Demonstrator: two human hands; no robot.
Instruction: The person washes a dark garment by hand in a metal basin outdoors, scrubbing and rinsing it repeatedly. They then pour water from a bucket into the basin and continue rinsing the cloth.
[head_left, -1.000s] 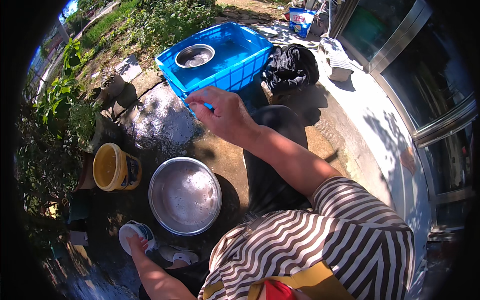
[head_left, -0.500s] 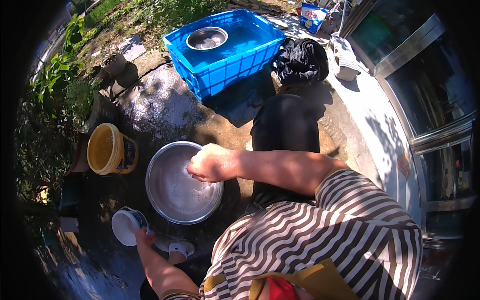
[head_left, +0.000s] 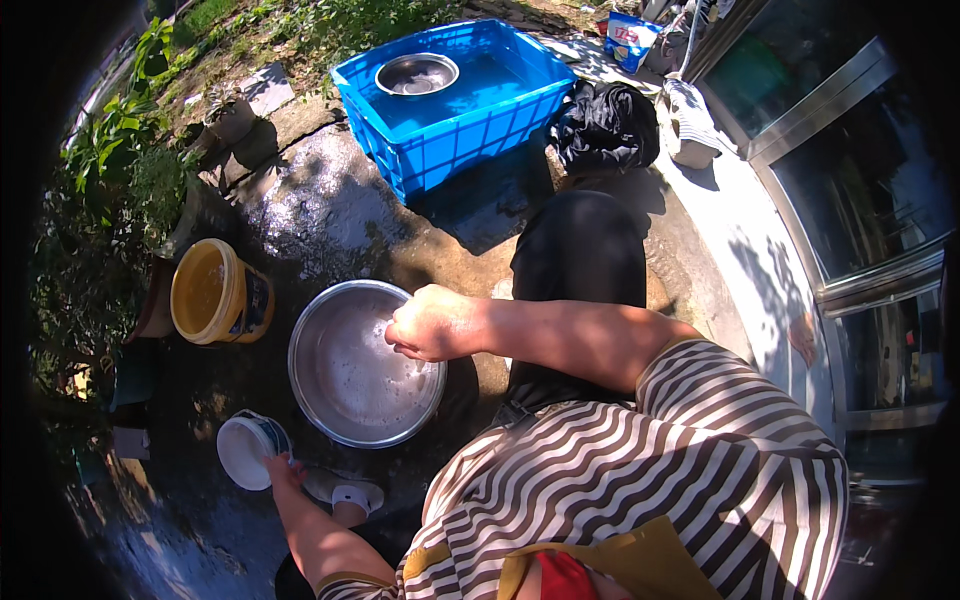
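Note:
My right hand point(head_left: 432, 323) is over the right side of a large metal basin point(head_left: 310, 410), fingers curled closed. Whatever they may hold is hidden. The basin stands on the wet ground with shallow, cloudy, slightly foamy liquid in it. Lower left, my left hand point(head_left: 287, 470) grips the near edge of a small white bucket point(head_left: 240, 455), which is tilted with its mouth facing left and up. A yellow bucket point(head_left: 203, 293) stands beyond it, left of the basin.
At the back is a blue plastic tub point(head_left: 440, 160) of water with a metal bowl point(head_left: 418, 74) floating in it. Dark bunched cloth point(head_left: 607, 125) lies beside the tub. A blue and white bag point(head_left: 629, 42) stands farther back. Glass doors point(head_left: 850, 150) run along the right, plants point(head_left: 115, 160) along the left.
The view has shifted slightly. My right hand stays over the basin, a touch farther right, and my left hand remains on the white bucket.

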